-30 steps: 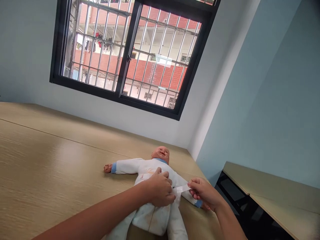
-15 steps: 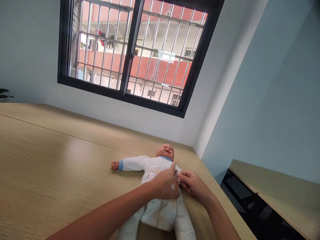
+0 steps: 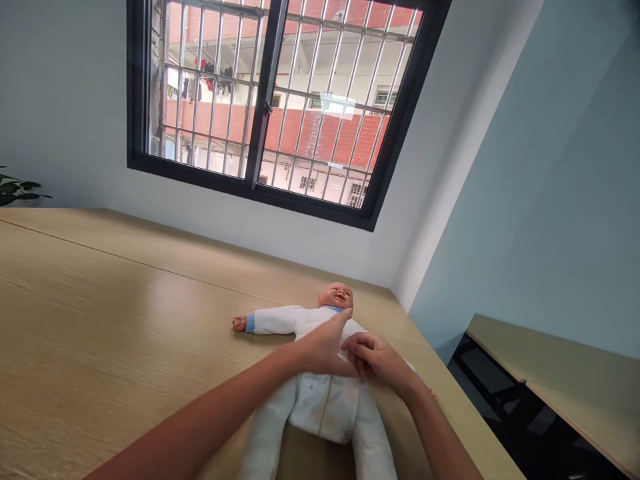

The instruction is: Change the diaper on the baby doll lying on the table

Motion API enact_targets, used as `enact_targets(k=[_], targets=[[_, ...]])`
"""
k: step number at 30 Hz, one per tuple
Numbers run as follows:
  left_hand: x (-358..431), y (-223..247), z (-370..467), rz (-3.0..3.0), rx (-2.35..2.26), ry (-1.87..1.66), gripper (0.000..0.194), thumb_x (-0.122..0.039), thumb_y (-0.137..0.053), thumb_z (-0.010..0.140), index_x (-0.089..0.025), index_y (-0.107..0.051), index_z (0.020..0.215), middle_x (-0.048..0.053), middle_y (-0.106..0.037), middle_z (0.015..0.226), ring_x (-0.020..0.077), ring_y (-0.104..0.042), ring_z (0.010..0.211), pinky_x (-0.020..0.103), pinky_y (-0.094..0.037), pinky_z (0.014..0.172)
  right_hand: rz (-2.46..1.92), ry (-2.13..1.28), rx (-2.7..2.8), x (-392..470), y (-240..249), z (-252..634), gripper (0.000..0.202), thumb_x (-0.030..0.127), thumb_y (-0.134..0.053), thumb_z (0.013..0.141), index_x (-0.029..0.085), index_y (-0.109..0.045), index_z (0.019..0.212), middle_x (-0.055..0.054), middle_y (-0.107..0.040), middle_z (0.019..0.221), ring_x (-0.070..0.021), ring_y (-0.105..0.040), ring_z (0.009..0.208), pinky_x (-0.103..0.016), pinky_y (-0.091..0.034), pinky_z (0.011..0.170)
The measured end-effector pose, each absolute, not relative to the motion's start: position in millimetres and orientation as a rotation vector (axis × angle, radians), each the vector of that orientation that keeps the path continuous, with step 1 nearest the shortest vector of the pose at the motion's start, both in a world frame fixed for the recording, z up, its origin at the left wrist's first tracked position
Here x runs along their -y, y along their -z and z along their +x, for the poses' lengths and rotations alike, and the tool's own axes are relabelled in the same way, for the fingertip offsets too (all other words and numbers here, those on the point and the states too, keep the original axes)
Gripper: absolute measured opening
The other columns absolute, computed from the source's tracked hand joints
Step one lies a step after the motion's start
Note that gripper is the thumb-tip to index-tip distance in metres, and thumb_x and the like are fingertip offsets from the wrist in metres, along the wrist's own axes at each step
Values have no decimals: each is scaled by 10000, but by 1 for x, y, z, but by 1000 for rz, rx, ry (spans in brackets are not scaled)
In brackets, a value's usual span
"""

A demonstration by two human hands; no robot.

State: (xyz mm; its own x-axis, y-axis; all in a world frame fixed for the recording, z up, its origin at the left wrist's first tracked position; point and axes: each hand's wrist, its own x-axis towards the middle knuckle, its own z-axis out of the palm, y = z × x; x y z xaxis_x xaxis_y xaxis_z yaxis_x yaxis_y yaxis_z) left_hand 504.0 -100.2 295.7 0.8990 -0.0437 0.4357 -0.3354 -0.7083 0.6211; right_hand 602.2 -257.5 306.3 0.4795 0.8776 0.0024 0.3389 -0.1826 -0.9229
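A baby doll (image 3: 313,323) in a white outfit with blue cuffs and collar lies on its back on a wooden table. My left hand (image 3: 327,345) rests across its chest, thumb stretched toward the collar and apart from the fingers, which are partly hidden. Against it, at the chest's right side, my right hand (image 3: 373,357) is closed, its fingertips pinching the front of the white outfit. Both hands cover the middle of the outfit. Below them show stained white pants (image 3: 325,407) with a seam down the middle.
The wooden table (image 3: 125,320) reaches back to the wall beneath a barred window (image 3: 260,193). At right stands a lower wooden surface (image 3: 550,373) with dark panels under it. Plant leaves (image 3: 20,190) show at the left edge.
My right hand has moved slightly left over the doll's chest, closer to my left hand, and its fingers are more curled. The camera view has shifted a little.
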Motion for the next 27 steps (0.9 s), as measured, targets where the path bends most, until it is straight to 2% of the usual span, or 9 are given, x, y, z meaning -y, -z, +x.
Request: enact_targets(k=[2,4,6,9,13,18,21,24,27], targets=[[81,-303,490,2360,271,-530,786,-308,-727,695,-143,-434,1405,150,-527,1390,297,-498,1275,431,-424,1064,-1766,-538,1002,264,-299,610,291,410,-560,800,131,-641,821,16,-543,620,-81,-413,471,-216,-245,445],[64,-302,477,2371,226,-591,463,-228,-602,804,-175,-582,1264,87,-643,1251,235,-589,1159,377,-454,1021,-1802,-341,1028,266,-294,612,312,418,-568,824,124,-674,826,-5,-568,649,-102,-463,538,-221,-294,479],[54,-296,468,2372,215,-653,307,-184,-518,859,-189,-675,1123,45,-706,1128,191,-642,1044,324,-480,967,-1816,-152,1104,266,-292,608,283,383,-572,843,138,-714,850,-40,-633,768,-138,-540,668,-233,-359,546],[50,-284,460,2383,427,-649,333,-162,-505,879,-226,-698,1143,16,-711,1142,162,-649,1041,287,-464,1000,-1799,-33,1282,260,-288,596,216,305,-583,855,180,-755,892,-59,-672,941,-176,-596,847,-249,-421,655],[51,-274,460,2361,648,-531,477,-145,-481,900,-276,-586,1346,-15,-582,1375,185,-489,1317,317,-302,1177,-1798,-113,1356,253,-282,591,211,307,-601,861,184,-770,891,-70,-675,956,-187,-620,877,-280,-465,762],[46,-267,464,2372,599,-337,429,-258,-468,953,-272,-567,1370,-15,-531,1426,234,-376,1408,362,-256,1200,-1943,-209,1294,247,-282,593,132,261,-642,785,165,-732,775,-57,-680,844,-203,-609,828,-302,-454,752],[44,-268,465,2332,603,-265,415,-298,-444,976,-284,-559,1375,-19,-503,1451,243,-339,1427,367,-235,1199,-2025,-258,1296,245,-285,589,95,223,-607,789,168,-684,774,-33,-672,796,-188,-582,783,-295,-431,731],[39,-275,462,2241,550,-275,375,-308,-476,962,-275,-612,1311,-5,-580,1374,224,-471,1325,328,-339,1119,-1943,-302,1218,252,-284,592,167,313,-609,831,165,-685,850,-36,-662,835,-178,-556,768,-285,-411,694],[28,-282,453,2199,342,-352,269,-355,-575,904,-197,-711,1074,34,-706,1060,171,-631,948,251,-479,808,-1797,-357,1131,269,-283,602,264,415,-655,829,152,-664,820,-35,-622,810,-159,-518,741,-268,-381,654]])
